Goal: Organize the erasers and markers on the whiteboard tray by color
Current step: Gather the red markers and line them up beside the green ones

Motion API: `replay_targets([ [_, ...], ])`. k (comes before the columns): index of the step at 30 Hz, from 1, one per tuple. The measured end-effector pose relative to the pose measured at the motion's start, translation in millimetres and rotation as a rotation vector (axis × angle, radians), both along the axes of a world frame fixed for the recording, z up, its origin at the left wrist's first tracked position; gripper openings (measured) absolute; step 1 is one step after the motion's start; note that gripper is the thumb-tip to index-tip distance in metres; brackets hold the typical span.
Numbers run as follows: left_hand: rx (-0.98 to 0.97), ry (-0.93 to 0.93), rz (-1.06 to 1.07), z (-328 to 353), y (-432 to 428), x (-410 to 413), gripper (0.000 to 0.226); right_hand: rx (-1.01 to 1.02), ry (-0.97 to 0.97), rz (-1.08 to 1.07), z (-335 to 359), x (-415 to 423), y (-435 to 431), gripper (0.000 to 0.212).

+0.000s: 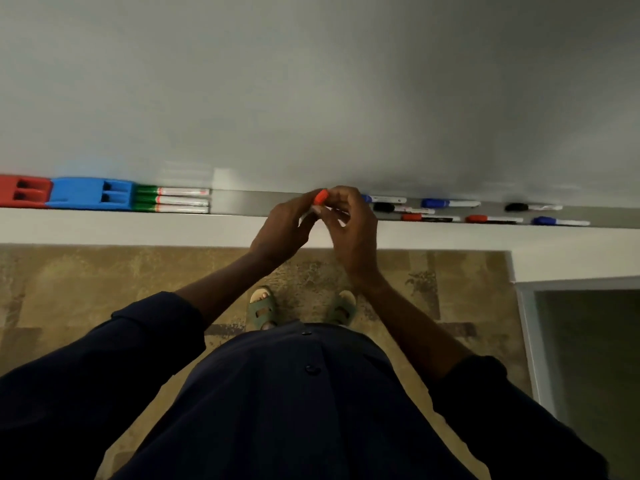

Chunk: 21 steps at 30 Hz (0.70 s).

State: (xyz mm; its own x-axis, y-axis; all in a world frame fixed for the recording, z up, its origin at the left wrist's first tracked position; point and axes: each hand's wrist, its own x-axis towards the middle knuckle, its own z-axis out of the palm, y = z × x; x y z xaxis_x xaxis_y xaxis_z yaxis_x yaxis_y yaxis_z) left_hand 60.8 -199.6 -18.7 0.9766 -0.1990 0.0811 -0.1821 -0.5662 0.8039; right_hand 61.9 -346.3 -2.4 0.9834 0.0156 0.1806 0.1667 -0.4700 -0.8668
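A red-capped marker (320, 197) is held over the middle of the whiteboard tray (249, 202); my left hand (284, 230) and my right hand (349, 226) both close around it, hiding most of its barrel. At the tray's left end sit a red eraser (24, 191) and a blue eraser (90, 194), then three green markers (173, 200) side by side. To the right of my hands lie loose blue markers (448, 203), black markers (384, 207) and red markers (429, 218), mixed together.
The whiteboard (311, 81) fills the upper view. Below the tray runs a white ledge (138, 226), then patterned carpet (69, 289). A framed glass panel (588, 341) stands at lower right. My sandalled feet (263, 306) are under the tray.
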Motion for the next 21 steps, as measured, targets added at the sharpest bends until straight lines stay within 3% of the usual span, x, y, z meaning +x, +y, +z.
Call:
replay_targets([
  [6,-0.124,0.238,0.082,-4,-46,10,0.044,-0.423,0.048,0.018,-32,28,-148,0.026],
  [12,-0.311,0.488,0.096,1,-92,17,0.038,-0.815,0.208,0.118,-50,48,-248,0.039],
  [15,-0.364,0.549,0.096,2,-113,19,0.038,-0.877,0.21,0.217,-45,62,-260,0.036],
  [21,-0.399,0.617,0.132,2,-150,27,0.04,-0.79,0.186,0.323,-40,77,-266,0.029],
])
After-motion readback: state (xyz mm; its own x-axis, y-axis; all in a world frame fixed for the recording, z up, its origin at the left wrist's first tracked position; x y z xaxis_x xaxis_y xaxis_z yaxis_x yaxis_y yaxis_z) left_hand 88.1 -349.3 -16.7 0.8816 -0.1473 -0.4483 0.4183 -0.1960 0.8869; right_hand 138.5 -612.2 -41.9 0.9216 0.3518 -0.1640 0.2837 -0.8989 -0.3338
